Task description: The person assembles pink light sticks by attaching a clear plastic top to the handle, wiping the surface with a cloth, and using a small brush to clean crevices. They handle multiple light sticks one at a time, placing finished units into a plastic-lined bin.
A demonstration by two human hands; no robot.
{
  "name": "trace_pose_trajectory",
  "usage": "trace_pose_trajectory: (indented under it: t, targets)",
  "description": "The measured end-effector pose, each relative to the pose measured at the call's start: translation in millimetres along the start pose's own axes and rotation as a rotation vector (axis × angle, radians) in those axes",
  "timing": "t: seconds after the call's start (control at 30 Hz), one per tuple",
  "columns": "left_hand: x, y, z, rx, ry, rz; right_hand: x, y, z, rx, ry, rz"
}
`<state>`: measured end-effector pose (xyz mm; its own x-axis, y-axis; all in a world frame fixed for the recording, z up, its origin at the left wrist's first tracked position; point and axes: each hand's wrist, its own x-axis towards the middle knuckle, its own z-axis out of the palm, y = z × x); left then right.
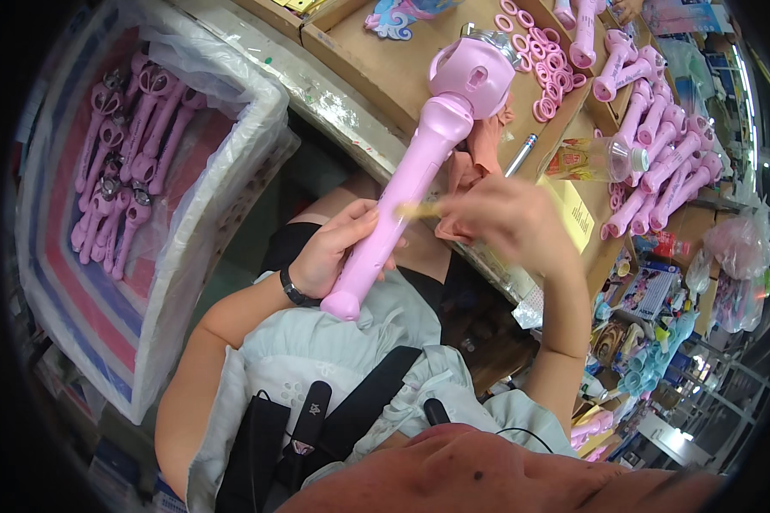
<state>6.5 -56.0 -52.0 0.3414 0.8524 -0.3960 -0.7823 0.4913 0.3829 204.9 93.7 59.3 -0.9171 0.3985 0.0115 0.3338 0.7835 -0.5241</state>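
Note:
A large pink toy wand with a round, hollowed head and a silvery top slants across my lap, head toward the workbench. My left hand is closed round the lower part of its handle. Beside the handle, my right hand is blurred by motion, its fingers pinched on a thin yellowish stick that reaches the wand's side; its exact kind is too smeared to tell. An orange cloth lies on the bench edge behind the wand's neck, partly hidden.
To the left stands a striped bin lined with plastic, with several pink wands inside. On the bench lie pink rings, a pen, a clear bottle, yellow paper and piled wands.

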Motion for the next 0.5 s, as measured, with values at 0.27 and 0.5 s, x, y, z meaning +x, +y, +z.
trace_pose_trajectory:
  t: [0.27,0.5]
  targets:
    - [-0.2,-0.3,-0.3,-0.008,-0.012,0.0,-0.9,4.0,3.9,0.015,-0.151,-0.083]
    - [-0.3,-0.7,-2.7,-0.038,-0.029,-0.013,-3.3,-4.1,3.6,-0.09,0.073,-0.025]
